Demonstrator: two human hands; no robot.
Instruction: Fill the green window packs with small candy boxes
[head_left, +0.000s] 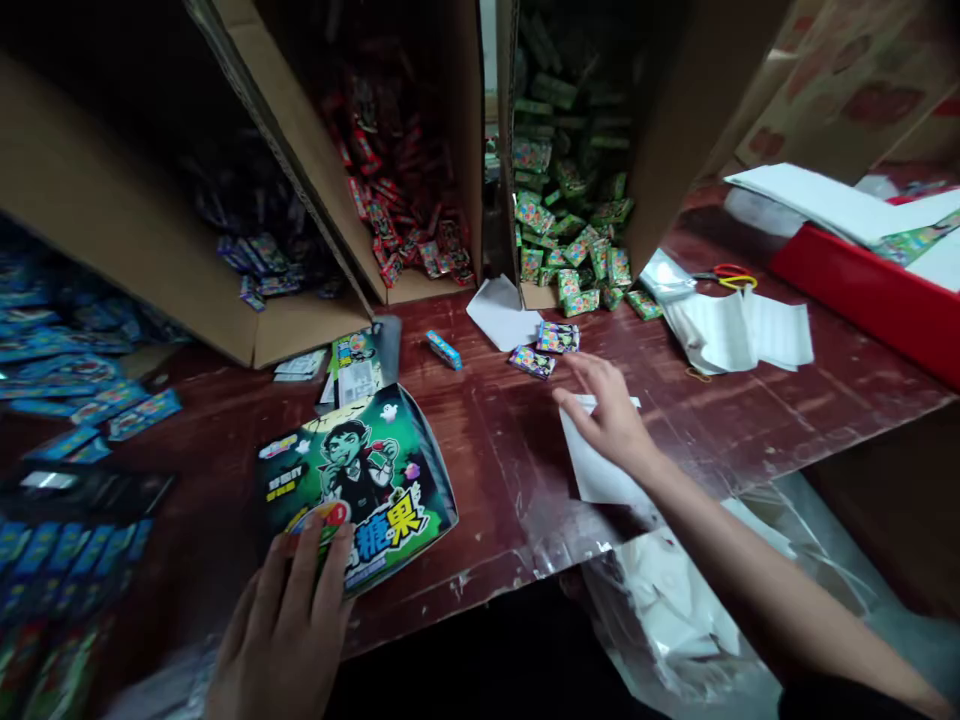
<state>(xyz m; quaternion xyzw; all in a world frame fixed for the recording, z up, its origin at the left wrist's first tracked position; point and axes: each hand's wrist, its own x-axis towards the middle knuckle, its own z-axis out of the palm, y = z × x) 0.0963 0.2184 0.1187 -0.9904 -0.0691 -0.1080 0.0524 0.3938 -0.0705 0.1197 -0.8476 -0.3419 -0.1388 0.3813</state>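
Left hand lay on box, grip unclear; right hand, grip loosely spread, hung over paper near purple packets.

The candy box lies on the table before the cartons

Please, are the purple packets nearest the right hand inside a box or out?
Out: the purple packets lie on the table, in front of the cardboard boxes.
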